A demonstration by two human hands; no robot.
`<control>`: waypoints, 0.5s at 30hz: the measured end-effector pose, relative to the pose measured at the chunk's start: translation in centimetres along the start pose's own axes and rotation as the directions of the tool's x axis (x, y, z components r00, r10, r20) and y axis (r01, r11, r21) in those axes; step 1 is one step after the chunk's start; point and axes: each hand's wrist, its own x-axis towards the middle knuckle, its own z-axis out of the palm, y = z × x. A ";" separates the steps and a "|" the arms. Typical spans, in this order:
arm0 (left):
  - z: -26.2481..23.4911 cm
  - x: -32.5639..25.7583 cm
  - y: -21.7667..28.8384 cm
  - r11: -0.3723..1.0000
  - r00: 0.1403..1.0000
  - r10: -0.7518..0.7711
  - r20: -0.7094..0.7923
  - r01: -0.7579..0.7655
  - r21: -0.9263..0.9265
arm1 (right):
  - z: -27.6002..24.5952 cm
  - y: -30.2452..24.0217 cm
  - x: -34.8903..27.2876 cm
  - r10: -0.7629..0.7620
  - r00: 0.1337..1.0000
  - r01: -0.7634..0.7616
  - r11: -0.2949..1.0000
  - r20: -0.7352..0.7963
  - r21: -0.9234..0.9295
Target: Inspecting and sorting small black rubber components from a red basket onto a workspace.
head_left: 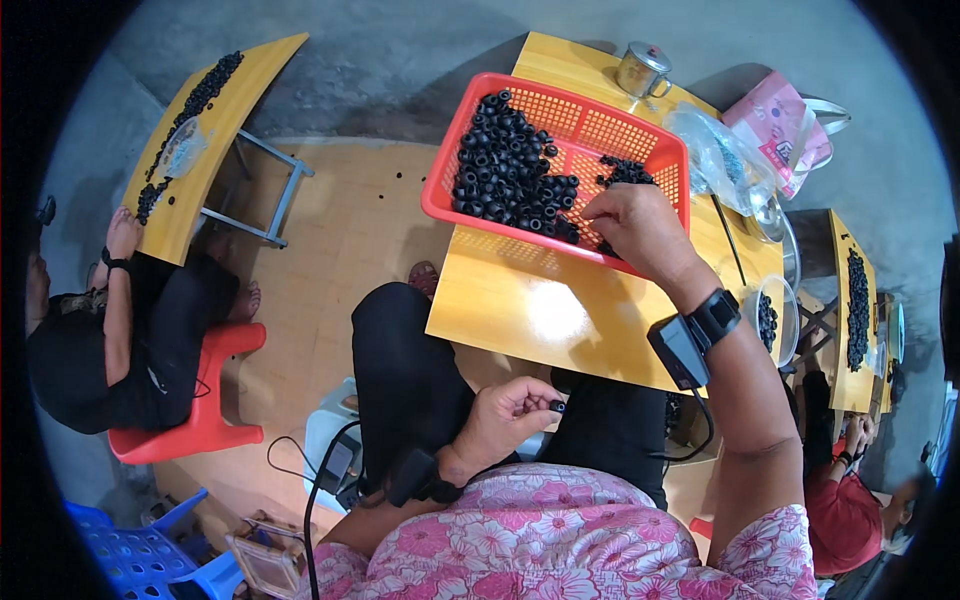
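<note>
Low over my lap, my left hand (505,416) pinches a small black ring-shaped part (557,406) between thumb and fingertips. My right hand (638,222) reaches over the near side of a red plastic basket (432,188). Its fingers curl down inside, beside the black parts; whatever they hold, if anything, is hidden. A large heap of black hollow parts (505,165) fills the basket's left side. Past my right knuckles lies a smaller pile of black pieces (625,171).
The basket stands on a yellow wooden table (500,310). Beyond it are a metal mug (643,72), a clear plastic bag (715,150) and a pink bag (780,125). A clear tub (772,315) with black parts sits right. People work at tables on both sides.
</note>
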 end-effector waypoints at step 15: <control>-0.5 0.2 0.1 0.999 0.999 0.011 0.052 -0.009 -0.044 | 2.1 0.5 2.8 0.055 0.960 0.004 0.978 0.276 -0.208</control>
